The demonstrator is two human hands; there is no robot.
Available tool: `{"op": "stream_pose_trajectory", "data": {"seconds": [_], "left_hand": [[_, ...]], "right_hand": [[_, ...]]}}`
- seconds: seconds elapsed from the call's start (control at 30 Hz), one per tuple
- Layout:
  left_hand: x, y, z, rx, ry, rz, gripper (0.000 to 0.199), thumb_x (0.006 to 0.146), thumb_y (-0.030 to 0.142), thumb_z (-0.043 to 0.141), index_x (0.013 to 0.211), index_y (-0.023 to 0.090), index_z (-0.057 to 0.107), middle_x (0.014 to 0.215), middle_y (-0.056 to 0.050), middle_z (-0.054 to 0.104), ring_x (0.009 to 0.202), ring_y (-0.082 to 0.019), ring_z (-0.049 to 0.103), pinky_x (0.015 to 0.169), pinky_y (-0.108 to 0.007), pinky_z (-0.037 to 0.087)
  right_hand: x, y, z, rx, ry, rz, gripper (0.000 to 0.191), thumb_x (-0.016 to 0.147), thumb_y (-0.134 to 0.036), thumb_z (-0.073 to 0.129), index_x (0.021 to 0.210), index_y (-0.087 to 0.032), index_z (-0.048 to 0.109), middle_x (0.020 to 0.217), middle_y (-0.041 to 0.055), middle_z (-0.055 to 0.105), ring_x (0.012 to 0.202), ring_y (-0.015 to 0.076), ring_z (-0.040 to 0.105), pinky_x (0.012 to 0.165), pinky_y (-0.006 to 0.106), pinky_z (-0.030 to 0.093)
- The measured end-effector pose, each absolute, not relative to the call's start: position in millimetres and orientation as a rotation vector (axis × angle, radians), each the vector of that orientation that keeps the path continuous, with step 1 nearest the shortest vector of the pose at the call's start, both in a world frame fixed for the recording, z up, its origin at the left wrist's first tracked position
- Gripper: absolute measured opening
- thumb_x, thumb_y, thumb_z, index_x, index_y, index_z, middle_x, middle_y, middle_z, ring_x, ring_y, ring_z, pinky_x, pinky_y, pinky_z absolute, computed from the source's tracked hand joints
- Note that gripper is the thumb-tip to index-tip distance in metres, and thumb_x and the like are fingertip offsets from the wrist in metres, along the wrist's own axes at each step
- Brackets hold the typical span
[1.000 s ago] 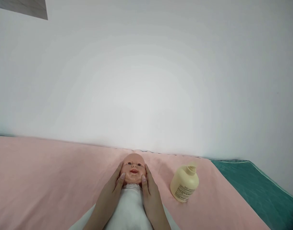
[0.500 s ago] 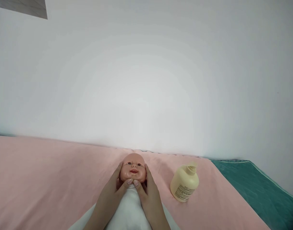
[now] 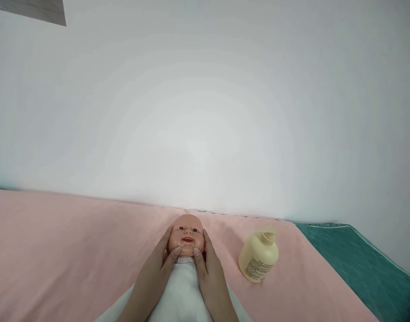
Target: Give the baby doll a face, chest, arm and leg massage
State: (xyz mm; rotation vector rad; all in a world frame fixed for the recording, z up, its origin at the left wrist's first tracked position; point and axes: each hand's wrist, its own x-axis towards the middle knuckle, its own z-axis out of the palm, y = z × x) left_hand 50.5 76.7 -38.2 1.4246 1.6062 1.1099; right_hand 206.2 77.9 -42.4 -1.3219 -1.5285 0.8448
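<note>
**Thumbs parted at the doll's chin, head cupped in both hands**

The doll lies face up on the pink sheet, its crown toward 12 o'clock and its white-clothed body running down to 6 o'clock. Both hands grasp the doll's head: the left hand cups its 9 o'clock side and the right hand its 3 o'clock side, with the fingers along the sides.

What has changed is the thumbs. Half a second ago their tips sat close together just under the chin, over the collar; now they are apart, the left thumb touching near 7 o'clock on the head and the right thumb near 5 o'clock. The frilled white collar shows again between them. In the oldest frame the thumbs rested wider and higher, by the cheeks. The head has kept its place, and the fingers still hold its sides.

A pale yellow pump bottle stands on the sheet between 3 and 4 o'clock from the head, apart from the right hand and unmoved. Beyond it, the green cloth extends from under the sheet's edge. The pale wall fills the view toward 12 o'clock.
</note>
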Motion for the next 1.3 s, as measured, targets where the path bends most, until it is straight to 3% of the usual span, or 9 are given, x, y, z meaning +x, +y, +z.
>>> {"op": "stream_pose_trajectory", "data": {"seconds": [0.17,0.33,0.53,0.73,1.03,1.3], "left_hand": [[52,77,-38,1.418,1.572,1.113,0.062,0.092,0.053,0.029,0.146,0.022,0.029,0.154,-0.002,0.031,0.141,-0.021,0.029,0.115,-0.041,0.026],[51,76,-39,1.386,1.561,1.161,0.062,0.093,0.055,0.024,0.145,0.022,0.033,0.152,-0.002,0.033,0.141,-0.021,0.029,0.115,-0.04,0.025],[51,78,-39,1.395,1.581,1.141,0.063,0.09,0.057,0.036,0.144,0.025,0.032,0.15,-0.003,0.037,0.138,-0.024,0.035,0.114,-0.043,0.027],[50,80,-48,1.394,1.491,1.152,0.072,0.083,0.046,0.053,0.146,0.023,0.026,0.148,-0.007,0.041,0.132,-0.025,0.044,0.106,-0.039,0.039],[49,80,-47,1.41,1.51,1.15,0.069,0.085,0.044,0.051,0.147,0.026,0.025,0.147,-0.004,0.042,0.131,-0.022,0.045,0.107,-0.038,0.038],[47,76,-34,1.415,1.607,1.137,0.064,0.087,0.05,0.046,0.145,0.023,0.035,0.144,-0.007,0.046,0.13,-0.027,0.046,0.105,-0.04,0.04]], "right_hand": [[206,81,-46,-1.338,-1.492,0.873,0.067,0.096,-0.059,0.032,0.148,-0.019,0.029,0.15,0.004,0.033,0.138,0.0221,0.03,0.114,0.04,0.025],[205,82,-48,-1.337,-1.456,0.871,0.071,0.093,-0.067,0.028,0.147,-0.02,0.033,0.148,0.0038,0.037,0.137,0.0223,0.031,0.114,0.041,0.026],[207,80,-44,-1.317,-1.496,0.869,0.067,0.094,-0.06,0.037,0.148,-0.02,0.03,0.15,0.0043,0.034,0.137,0.0231,0.031,0.114,0.04,0.026],[206,79,-48,-1.278,-1.501,0.889,0.072,0.09,-0.05,0.054,0.148,-0.018,0.027,0.148,0.0069,0.037,0.135,0.0248,0.035,0.11,0.039,0.033],[204,78,-44,-1.291,-1.504,0.855,0.067,0.091,-0.045,0.05,0.147,-0.016,0.029,0.148,0.0078,0.037,0.135,0.0242,0.035,0.11,0.038,0.032],[206,76,-37,-1.333,-1.556,0.851,0.063,0.097,-0.051,0.034,0.15,-0.018,0.025,0.151,0.0055,0.032,0.137,0.0211,0.031,0.114,0.04,0.025]]}}
